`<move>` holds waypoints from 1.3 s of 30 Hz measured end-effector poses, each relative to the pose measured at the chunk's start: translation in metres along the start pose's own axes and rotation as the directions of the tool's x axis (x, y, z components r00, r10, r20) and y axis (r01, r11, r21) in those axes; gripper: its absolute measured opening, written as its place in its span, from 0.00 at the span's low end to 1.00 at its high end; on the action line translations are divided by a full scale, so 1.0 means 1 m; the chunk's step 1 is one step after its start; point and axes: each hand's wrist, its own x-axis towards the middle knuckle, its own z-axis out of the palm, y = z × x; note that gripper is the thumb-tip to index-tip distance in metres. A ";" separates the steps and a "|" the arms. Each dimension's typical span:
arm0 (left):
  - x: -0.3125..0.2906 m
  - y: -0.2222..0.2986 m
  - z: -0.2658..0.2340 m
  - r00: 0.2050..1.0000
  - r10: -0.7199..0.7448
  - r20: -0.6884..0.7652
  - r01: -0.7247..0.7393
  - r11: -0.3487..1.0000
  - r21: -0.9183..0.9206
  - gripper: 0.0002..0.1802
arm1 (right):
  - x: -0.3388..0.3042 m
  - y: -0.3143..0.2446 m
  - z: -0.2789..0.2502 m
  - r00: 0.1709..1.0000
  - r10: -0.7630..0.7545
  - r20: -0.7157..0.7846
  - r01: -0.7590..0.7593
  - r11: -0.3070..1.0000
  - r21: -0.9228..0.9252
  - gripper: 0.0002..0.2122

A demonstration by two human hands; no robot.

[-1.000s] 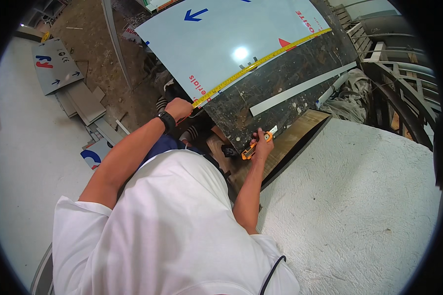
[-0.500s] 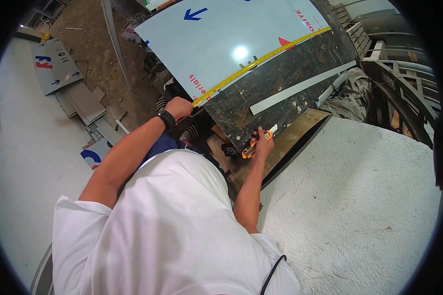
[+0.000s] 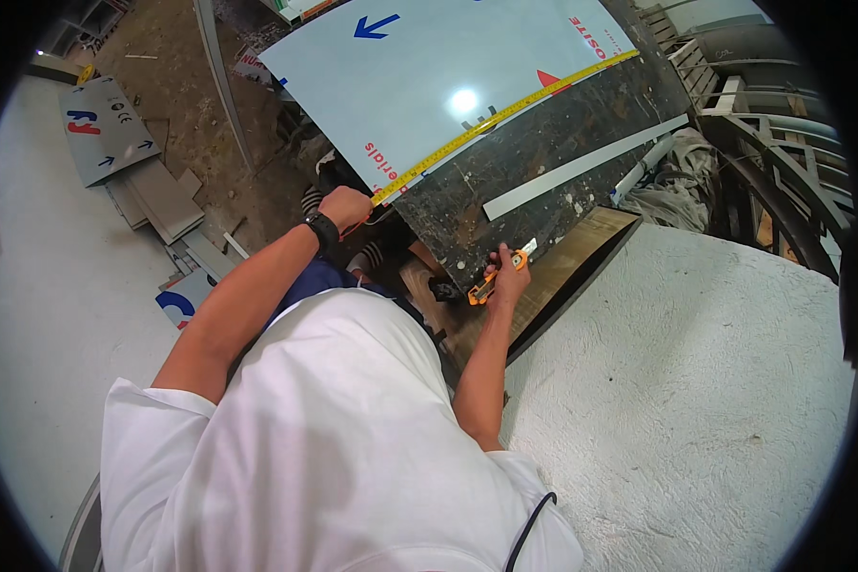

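Far L: offcuts (image 3: pixel 167 198) stacked loose by the wall (image 3: pixel 29 286), prob. just parked out of the way. L hand (image 3: pixel 346 210): fingers curled shut on near end of tape (image 3: pixel 491 122), pads hidden; prob. there for tension so tape lies straight. Tape runs along near long edge of panel (image 3: pixel 391 91), out to its far R corner; edge looks like the ref. line. Panel lies flat on dark bench (image 3: pixel 458 224), approx. full support. R hand (image 3: pixel 513 283): fingers wrapped round orange cutter (image 3: pixel 486 288), blade out, pointing fwd/R, apart from tape + panel; prob. parked there for safety. White strip (image 3: pixel 582 172) on bench, R of panel, not touching. Rags (image 3: pixel 677 186) bunched past bench's R side, reason unclear.
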 end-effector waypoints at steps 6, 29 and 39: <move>0.002 0.000 -0.001 1.000 0.003 0.003 -0.003 1.000 -0.011 0.16 | 0.001 0.001 -0.001 1.000 -0.010 0.003 0.010 1.000 0.001 0.08; 0.005 -0.002 0.000 1.000 -0.016 0.026 0.017 0.999 -0.048 0.16 | -0.059 -0.047 0.139 0.634 -0.264 0.727 0.773 0.196 -0.603 0.13; 0.006 -0.004 0.001 0.999 -0.019 0.028 0.022 0.996 -0.091 0.15 | -0.050 -0.032 0.165 0.572 -0.034 0.820 0.820 0.001 -0.572 0.11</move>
